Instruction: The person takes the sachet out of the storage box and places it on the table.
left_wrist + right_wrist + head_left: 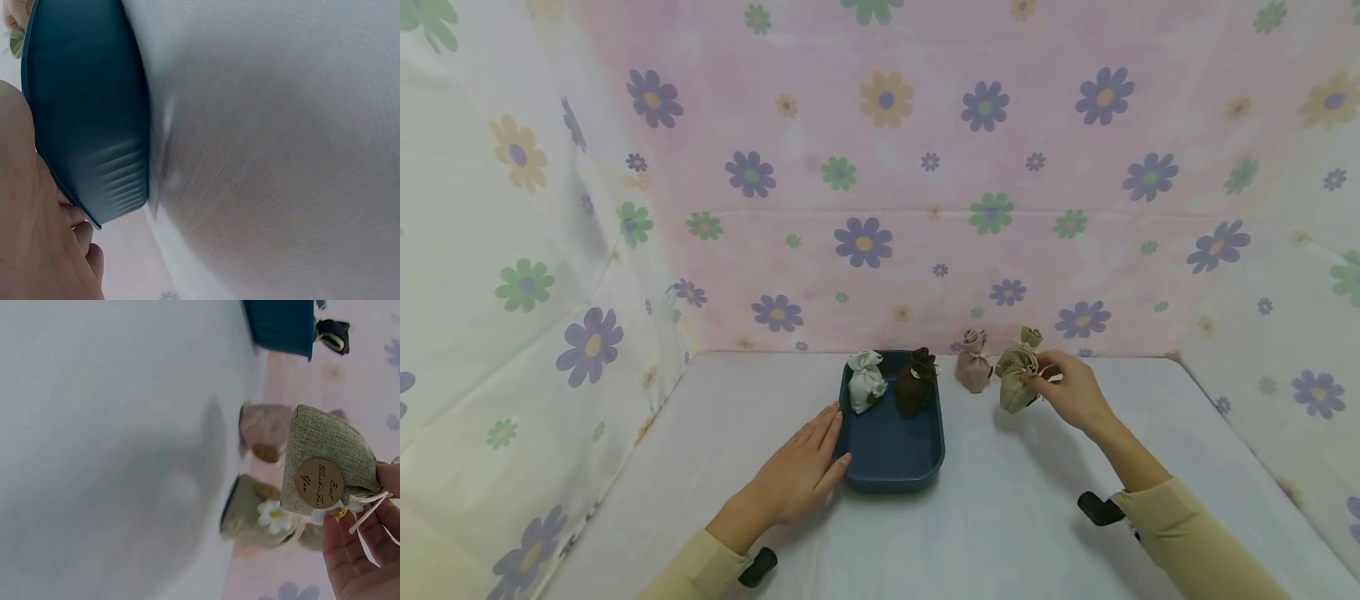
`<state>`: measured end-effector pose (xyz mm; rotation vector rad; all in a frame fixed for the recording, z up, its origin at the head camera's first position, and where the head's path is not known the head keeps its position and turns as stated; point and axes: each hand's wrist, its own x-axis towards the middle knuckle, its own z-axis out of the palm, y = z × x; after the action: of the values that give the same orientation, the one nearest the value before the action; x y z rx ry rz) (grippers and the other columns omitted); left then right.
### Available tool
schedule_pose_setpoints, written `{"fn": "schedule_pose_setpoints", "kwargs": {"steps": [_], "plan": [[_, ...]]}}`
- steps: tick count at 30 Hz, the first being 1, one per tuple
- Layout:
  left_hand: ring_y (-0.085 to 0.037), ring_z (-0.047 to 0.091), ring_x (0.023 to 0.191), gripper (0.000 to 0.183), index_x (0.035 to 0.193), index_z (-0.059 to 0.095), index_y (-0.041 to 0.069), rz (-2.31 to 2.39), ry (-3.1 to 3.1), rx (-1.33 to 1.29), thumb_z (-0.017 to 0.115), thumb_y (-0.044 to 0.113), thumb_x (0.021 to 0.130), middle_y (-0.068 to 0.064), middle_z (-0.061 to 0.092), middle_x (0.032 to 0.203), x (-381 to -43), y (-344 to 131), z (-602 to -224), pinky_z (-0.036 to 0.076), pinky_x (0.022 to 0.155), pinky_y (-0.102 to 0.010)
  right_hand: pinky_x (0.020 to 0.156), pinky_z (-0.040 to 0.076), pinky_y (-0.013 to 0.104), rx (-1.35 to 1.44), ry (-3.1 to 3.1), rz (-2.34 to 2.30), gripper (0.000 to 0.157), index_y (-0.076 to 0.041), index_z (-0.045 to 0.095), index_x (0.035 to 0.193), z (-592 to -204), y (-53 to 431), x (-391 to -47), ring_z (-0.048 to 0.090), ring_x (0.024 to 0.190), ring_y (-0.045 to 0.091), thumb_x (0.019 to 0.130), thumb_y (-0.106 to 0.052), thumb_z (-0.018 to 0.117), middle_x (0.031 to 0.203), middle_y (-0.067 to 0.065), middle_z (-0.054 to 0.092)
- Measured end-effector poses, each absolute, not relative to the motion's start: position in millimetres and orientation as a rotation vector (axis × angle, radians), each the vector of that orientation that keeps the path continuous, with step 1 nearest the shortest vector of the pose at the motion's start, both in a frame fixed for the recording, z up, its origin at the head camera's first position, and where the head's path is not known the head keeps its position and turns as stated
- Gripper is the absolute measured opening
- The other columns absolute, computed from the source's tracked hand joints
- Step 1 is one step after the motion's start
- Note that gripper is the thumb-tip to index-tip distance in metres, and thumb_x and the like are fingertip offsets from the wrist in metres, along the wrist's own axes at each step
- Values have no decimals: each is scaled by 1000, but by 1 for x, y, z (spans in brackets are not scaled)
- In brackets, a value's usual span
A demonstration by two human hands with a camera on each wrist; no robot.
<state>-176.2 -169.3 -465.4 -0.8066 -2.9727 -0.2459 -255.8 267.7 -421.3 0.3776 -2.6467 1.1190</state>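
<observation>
My right hand [1071, 392] pinches a sage-green drawstring pouch [315, 444] by its tied neck, holding it above the table. This pouch bears a round brown tag with writing, a white flower and a pale cord. Behind it a second green pouch [247, 515] stands on the table, mostly covered in the head view. Beside them is a pink pouch [974, 367]. My left hand [797, 471] lies along the left rim of a dark blue tray [891, 454], its fingers straight. At the tray's far end sit a white pouch [866, 383] and a dark brown pouch [914, 387].
A white-covered table [1000, 517] carries everything. Flowered cloth [887, 167] hangs behind it and along both sides. Black wrist mounts [1099, 508] project from under both sleeves.
</observation>
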Motion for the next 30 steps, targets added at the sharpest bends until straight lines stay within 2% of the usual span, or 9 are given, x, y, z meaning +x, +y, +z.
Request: {"fn": "schedule_pose_setpoints", "kwargs": {"steps": [11, 24, 30], "plan": [[-30, 15, 157, 72, 161, 20, -2, -272, -2984, -808, 33, 48, 111, -17, 12, 170, -180, -172, -464, 22, 125, -46, 74, 52, 34, 194, -2718, 1084, 36, 8, 63, 125, -436, 301, -270, 62, 107, 42, 99, -16, 67, 119, 27, 65], [-29, 13, 157, 72, 162, 19, -2, -287, -2999, -816, 32, 48, 111, -17, 11, 171, -180, -172, -462, 21, 126, -46, 68, 50, 30, 112, -2727, 1089, 32, 12, 64, 119, -451, 306, -278, 64, 97, 39, 97, -12, 67, 112, 30, 67], [-30, 14, 157, 71, 162, 19, -2, -295, -2993, -811, 34, 47, 111, -17, 12, 170, -181, -173, -463, 21, 126, -46, 75, 52, 34, 125, -2741, 1124, 39, 10, 61, 126, -452, 310, -279, 62, 107, 43, 100, -19, 66, 120, 30, 65]]}}
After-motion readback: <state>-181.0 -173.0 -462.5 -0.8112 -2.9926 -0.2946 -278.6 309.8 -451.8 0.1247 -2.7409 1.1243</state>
